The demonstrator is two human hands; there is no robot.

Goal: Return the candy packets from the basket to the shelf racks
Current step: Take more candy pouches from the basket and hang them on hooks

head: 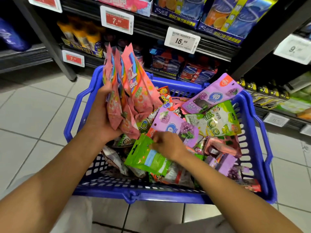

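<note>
1. Candy packets fill the blue basket (255, 115) beneath both hands
2. Left hand (99, 118) grips a fan of pink packets (127, 91), upright above the basket
3. Right hand (168, 143) pinches a green packet (148, 158) lying just left of it

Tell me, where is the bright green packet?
In the head view, the bright green packet lies near the blue basket front, pinched by the right hand, below the purple packet.

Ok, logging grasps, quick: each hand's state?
Left hand: grips pink candy packets.
Right hand: pinches green packet.
</note>
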